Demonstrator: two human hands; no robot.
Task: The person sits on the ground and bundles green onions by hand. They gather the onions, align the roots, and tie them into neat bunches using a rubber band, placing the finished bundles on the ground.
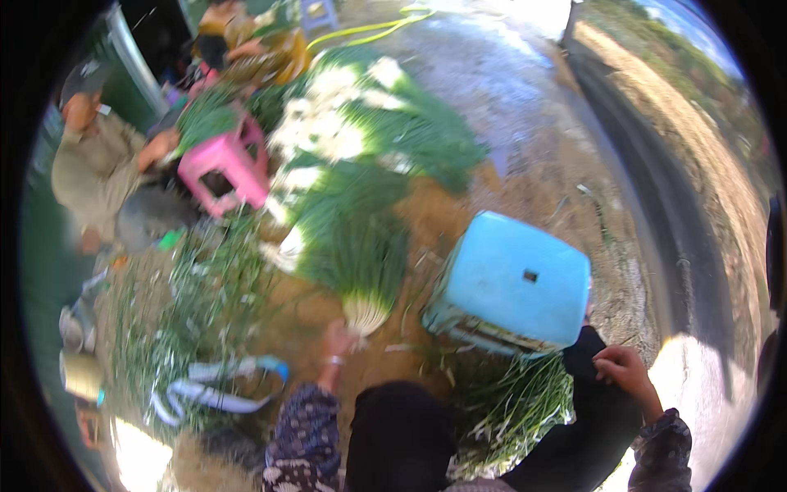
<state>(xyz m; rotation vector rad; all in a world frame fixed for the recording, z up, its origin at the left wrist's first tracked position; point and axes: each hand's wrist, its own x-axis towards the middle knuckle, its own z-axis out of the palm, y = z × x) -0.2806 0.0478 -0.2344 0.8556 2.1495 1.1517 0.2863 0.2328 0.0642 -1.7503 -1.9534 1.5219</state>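
Observation:
My left hand (339, 341) is at the white root end of a bundle of green onions (369, 307) lying on the wet ground; blur hides whether its fingers grip the roots. My right hand (621, 368) is raised over my dark-clad leg, right of a blue plastic stool (522, 277), its fingers curled with nothing visible in them. More green onions (344, 203) lie in overlapping bunches beyond, white ends mostly towards the left. Loose green leaves (522, 400) are heaped between my legs and the blue stool.
A co-worker (98, 154) sits at the left, with onions on a pink plastic stool (224, 166); another person (230, 37) sits farther back. Leaf scraps (209, 289) and a pale strap (215, 393) lie at the left. A yellow hose (375, 31) crosses the far ground.

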